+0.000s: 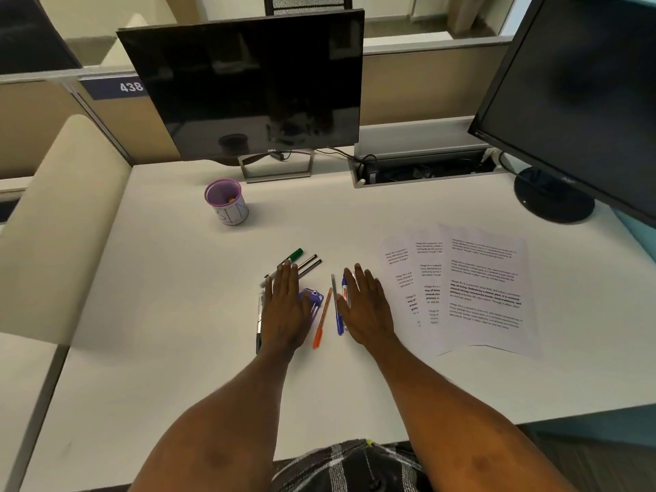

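Both my hands lie flat, palms down, on the white desk (198, 367) among scattered pens. My left hand (285, 307) rests with straight fingers over a purple stapler (314, 298), a green-capped marker (293, 256) and two dark pens (310, 263); a black-and-silver pen (259, 324) shows at its left edge. My right hand (367, 308) rests flat beside a blue marker (345, 292), a grey-blue pen (336, 303) and an orange pen (321, 323) that lie between the hands. Neither hand grips anything.
A purple pen cup (227, 202) stands at the back left. Three printed sheets (486, 289) fan out on the right. A dark monitor (248, 90) stands behind, a second monitor (575, 111) at the right, with a cable tray (422, 170) between them.
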The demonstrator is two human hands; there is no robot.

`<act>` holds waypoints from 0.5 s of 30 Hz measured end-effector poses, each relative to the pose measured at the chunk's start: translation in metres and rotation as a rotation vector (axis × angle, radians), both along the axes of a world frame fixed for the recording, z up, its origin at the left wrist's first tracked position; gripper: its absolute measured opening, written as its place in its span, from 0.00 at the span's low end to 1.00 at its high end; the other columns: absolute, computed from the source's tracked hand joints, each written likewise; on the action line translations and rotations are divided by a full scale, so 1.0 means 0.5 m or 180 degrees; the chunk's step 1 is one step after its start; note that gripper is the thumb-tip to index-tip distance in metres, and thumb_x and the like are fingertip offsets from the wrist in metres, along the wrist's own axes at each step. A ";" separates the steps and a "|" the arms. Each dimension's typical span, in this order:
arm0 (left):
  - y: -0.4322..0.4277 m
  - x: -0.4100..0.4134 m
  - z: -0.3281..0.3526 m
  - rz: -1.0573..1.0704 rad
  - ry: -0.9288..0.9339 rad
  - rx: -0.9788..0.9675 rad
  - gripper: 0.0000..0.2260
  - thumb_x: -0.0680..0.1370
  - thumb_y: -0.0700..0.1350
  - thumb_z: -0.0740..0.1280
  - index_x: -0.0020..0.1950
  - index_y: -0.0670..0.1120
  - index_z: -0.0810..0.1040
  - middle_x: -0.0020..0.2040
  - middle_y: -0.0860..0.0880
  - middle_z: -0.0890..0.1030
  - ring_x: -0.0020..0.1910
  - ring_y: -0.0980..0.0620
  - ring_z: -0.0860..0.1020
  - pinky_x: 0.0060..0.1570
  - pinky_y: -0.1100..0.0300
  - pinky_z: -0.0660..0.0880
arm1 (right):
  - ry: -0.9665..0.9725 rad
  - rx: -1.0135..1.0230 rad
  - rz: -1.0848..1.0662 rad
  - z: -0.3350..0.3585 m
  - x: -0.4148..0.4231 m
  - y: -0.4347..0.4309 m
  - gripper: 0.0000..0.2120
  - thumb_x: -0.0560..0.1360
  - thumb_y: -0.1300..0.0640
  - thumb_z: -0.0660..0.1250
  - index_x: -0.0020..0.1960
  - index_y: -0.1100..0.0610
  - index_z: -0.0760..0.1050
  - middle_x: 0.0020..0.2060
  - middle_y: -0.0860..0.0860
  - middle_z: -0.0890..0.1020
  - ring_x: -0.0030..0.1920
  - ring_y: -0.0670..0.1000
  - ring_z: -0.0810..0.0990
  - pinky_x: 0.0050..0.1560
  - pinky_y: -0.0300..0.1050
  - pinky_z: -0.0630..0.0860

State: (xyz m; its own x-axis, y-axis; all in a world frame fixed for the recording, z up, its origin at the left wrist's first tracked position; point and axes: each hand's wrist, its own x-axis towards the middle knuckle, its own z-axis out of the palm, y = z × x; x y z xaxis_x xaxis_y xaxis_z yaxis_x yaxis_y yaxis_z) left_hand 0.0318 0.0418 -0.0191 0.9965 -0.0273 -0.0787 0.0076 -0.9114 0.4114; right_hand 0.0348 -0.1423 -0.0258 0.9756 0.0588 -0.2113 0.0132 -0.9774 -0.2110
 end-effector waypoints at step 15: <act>0.099 0.165 -0.021 -0.0345 0.0053 -0.0066 0.26 0.88 0.52 0.53 0.85 0.44 0.57 0.86 0.47 0.53 0.86 0.50 0.48 0.84 0.52 0.46 | -0.0085 -0.0165 -0.0073 -0.053 0.016 0.043 0.34 0.83 0.37 0.48 0.83 0.49 0.42 0.83 0.55 0.42 0.82 0.59 0.42 0.81 0.62 0.47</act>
